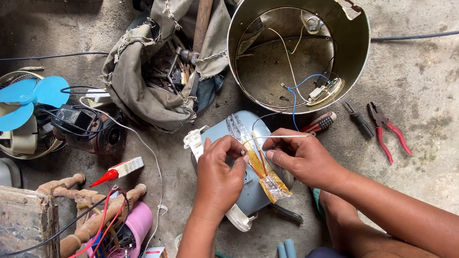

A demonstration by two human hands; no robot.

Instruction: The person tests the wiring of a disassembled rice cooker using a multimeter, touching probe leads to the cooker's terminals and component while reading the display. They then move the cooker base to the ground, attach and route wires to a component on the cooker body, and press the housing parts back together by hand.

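On the floor [446,146], the appliance base [255,189] lies at the centre, beneath both hands: the left hand [219,175] on its left part, the right hand [301,159] on its right, the two nearly touching around a thin wire [281,136]. Behind the base stands the open metal drum [299,43], wires inside it. Left of the drum slumps the cloth tool bag [150,75], tools in it. Right of the base lie a screwdriver [359,119] and, beyond it, pliers [387,129]. Far left sits a small fan [24,114], with a motor [92,130] just beside it.
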